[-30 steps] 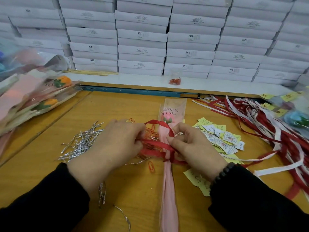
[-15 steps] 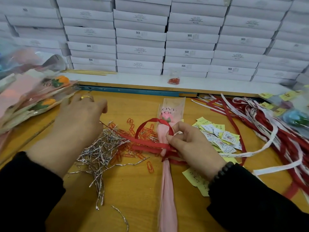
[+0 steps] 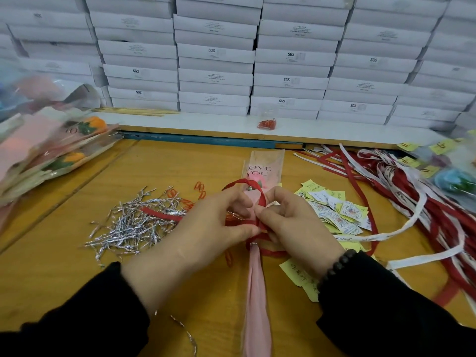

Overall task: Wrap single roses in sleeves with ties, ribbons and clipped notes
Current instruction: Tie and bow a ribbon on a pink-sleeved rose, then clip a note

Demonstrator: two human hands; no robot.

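Sleeved single rose (image 3: pixel 260 284) lies lengthwise at centre of wooden table (image 3: pixel 77 274), bloom end away from the person. Left of it: pile of silver foil twist ties (image 3: pixel 134 222). Right of it: heap of small paper note cards (image 3: pixel 337 212); further right, tangle of red and white ribbons (image 3: pixel 422 217). Stacked white cardboard boxes (image 3: pixel 216 63) behind the table. Wrapped roses pile (image 3: pixel 49 150) at far left.

stacked white boxes (image 3: pixel 216 55), wooden table (image 3: pixel 154 166)

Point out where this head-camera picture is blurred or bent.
Head view: the wrapped roses at the left edge and the blue flower at the right are smeared; the stacked boxes bow outward from the wide lens; both hands, left and right, look sharp.
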